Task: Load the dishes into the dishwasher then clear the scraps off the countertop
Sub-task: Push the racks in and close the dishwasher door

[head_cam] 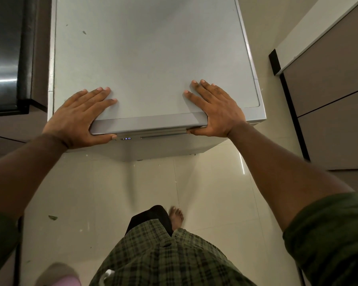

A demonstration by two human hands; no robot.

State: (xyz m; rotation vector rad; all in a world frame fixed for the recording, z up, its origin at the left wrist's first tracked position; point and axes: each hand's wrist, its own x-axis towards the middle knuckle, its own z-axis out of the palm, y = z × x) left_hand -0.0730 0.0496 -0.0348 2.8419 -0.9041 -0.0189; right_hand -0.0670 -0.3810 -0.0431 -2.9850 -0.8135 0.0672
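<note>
The pale tiled floor takes up the lower half of what I can see, shiny enough to carry a streak of light. Standing on it is the grey dishwasher, seen from above, its flat top reaching away from the person and its front edge close to them. A dark steel appliance sits just beside it on the left, and grey cabinet fronts run along the right, apart from it across a strip of floor.

The person leans over it in a green plaid garment, with rolled green sleeves and one bare foot on the tiles.

Both hands are on the front edge of the dishwasher, well apart. The left hand lies with fingers straight across the top and the thumb tucked under the lip near the left corner. The right hand mirrors it near the right corner, fingers flat, thumb below the lip.

Under the lip, a small lit display glows between the thumbs, beside a long handle slot. A green scrap lies on the floor at left, and a tiny dark fleck marks the top.
</note>
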